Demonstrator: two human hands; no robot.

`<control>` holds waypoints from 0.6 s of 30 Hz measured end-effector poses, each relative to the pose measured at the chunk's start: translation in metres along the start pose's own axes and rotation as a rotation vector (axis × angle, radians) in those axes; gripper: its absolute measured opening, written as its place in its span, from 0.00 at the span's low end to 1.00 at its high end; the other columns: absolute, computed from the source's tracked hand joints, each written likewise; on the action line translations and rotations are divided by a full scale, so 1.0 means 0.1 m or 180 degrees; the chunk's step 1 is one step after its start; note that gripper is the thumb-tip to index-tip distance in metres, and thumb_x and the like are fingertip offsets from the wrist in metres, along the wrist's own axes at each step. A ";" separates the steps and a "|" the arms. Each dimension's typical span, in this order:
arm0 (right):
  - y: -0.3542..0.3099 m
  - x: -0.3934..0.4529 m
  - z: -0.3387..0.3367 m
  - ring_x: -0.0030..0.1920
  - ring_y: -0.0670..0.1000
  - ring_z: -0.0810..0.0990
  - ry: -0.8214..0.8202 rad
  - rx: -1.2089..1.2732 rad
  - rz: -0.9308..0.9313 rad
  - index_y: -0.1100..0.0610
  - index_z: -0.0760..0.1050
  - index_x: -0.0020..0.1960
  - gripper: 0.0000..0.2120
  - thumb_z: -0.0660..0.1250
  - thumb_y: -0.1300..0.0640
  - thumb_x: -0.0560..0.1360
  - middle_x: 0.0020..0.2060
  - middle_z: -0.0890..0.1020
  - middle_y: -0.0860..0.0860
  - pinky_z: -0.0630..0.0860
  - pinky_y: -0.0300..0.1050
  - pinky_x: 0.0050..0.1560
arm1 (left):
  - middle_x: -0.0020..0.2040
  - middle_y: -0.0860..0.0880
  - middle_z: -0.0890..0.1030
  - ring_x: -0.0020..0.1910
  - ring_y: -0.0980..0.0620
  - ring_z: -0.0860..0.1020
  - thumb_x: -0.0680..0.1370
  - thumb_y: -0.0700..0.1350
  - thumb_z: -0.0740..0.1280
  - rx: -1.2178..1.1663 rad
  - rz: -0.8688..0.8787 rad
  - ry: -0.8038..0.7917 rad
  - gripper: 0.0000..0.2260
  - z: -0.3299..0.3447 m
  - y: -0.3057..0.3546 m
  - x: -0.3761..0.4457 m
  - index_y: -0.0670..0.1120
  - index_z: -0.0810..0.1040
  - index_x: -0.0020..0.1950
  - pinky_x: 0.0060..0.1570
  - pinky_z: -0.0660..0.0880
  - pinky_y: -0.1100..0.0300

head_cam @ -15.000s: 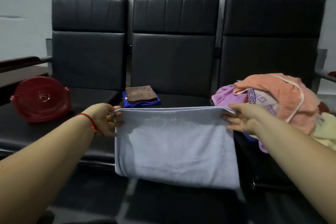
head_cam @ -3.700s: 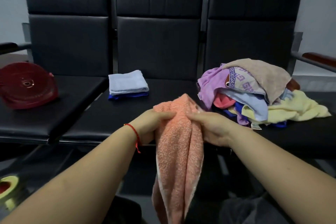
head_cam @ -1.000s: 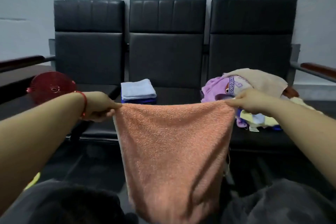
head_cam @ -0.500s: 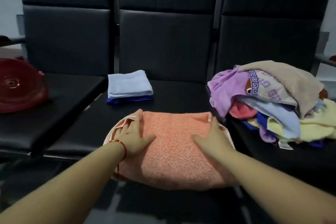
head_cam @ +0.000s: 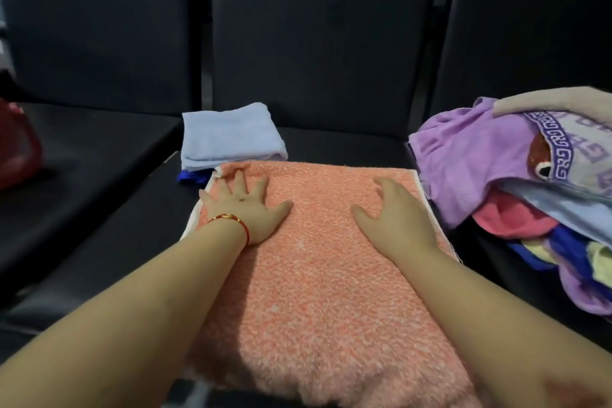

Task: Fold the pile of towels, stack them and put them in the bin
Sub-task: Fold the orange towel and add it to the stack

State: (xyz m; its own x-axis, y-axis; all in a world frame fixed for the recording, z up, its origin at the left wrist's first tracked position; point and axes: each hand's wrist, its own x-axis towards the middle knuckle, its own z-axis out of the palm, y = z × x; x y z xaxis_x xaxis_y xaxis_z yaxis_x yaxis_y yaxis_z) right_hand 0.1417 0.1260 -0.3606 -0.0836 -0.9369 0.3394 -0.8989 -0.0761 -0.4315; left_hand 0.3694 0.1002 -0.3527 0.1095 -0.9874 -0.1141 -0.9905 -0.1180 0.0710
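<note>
Orange towel (head_cam: 318,262): spread flat across the middle seat (head_cam: 347,146), near edge hanging over the seat front, white trim showing along left and right sides.
Left hand (head_cam: 246,209): palm down on the far left part of the orange towel, fingers straight and fanned wide, holding nothing; thin red bracelet (head_cam: 231,220) at the wrist.
Right hand (head_cam: 394,215): palm down on the far right part of the orange towel, fingers spread and slightly bent, pressing, nothing gripped.
Folded stack (head_cam: 228,137): light blue towel on top, dark blue one beneath, at the far left of the middle seat, just beyond the orange towel's far left corner, touching or nearly so.
Unfolded pile (head_cam: 516,175): heaped on the right seat, purple, patterned white, beige, pink, blue and pale yellow cloths tangled, close beside the orange towel's right edge.
Red object (head_cam: 18,149): on the left seat, cut off by the frame edge, shape unclear.
</note>
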 end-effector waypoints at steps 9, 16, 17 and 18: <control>-0.12 -0.20 -0.22 0.50 0.52 0.76 -0.0705 -0.0479 -0.0429 0.52 0.70 0.58 0.23 0.61 0.36 0.73 0.52 0.78 0.48 0.73 0.47 0.48 | 0.59 0.42 0.75 0.59 0.44 0.73 0.79 0.63 0.53 -0.0316 0.0301 0.0641 0.25 -0.04 -0.02 -0.14 0.44 0.74 0.58 0.63 0.66 0.51; 0.02 -0.77 -0.72 0.71 0.53 0.65 -0.1235 -0.0480 -0.0458 0.52 0.53 0.77 0.39 0.64 0.38 0.74 0.72 0.67 0.52 0.59 0.49 0.72 | 0.77 0.42 0.54 0.75 0.40 0.56 0.74 0.71 0.48 -0.1022 0.0719 0.0047 0.37 -0.21 -0.14 -0.79 0.50 0.54 0.77 0.73 0.54 0.43; 0.06 -0.88 -0.80 0.70 0.53 0.67 -0.1017 -0.0569 -0.0544 0.52 0.56 0.76 0.36 0.65 0.40 0.74 0.70 0.70 0.52 0.60 0.48 0.71 | 0.77 0.43 0.57 0.73 0.40 0.60 0.74 0.70 0.50 -0.1444 0.0632 0.0266 0.36 -0.25 -0.21 -0.89 0.51 0.56 0.76 0.71 0.58 0.44; 0.09 -0.99 -0.89 0.68 0.53 0.70 -0.0824 -0.0558 -0.0573 0.53 0.59 0.75 0.34 0.66 0.43 0.74 0.68 0.72 0.51 0.62 0.47 0.69 | 0.74 0.45 0.63 0.71 0.41 0.64 0.74 0.70 0.53 -0.1770 0.0416 0.0462 0.34 -0.31 -0.31 -0.99 0.52 0.61 0.74 0.69 0.62 0.44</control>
State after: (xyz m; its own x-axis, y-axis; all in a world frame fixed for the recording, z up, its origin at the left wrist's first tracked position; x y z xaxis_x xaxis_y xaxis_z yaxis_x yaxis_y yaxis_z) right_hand 0.1040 0.2488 -0.3236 0.1742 -0.9709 0.1643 -0.9513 -0.2091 -0.2266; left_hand 0.3915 0.1986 -0.3128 0.0385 -0.9972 0.0646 -0.8081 0.0070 0.5890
